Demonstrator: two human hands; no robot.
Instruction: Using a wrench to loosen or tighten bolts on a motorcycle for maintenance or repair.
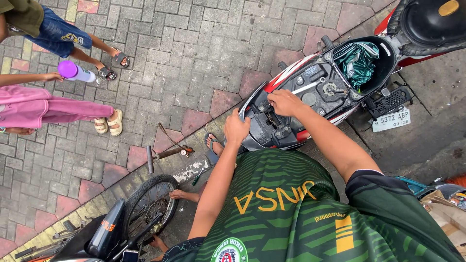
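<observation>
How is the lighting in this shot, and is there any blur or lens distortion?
Head view: soft, even daylight with only faint shadows on the paving; a mild sheen on the scooter's raised black seat; the left hand and right hand on the scooter body look sharp; wide-angle lens bends the paving lines toward the edges.

Glossy plastic scooter panels [272,85], matt black seat [432,22], rough paving bricks [184,48], shiny crumpled green cloth [359,60].
</observation>
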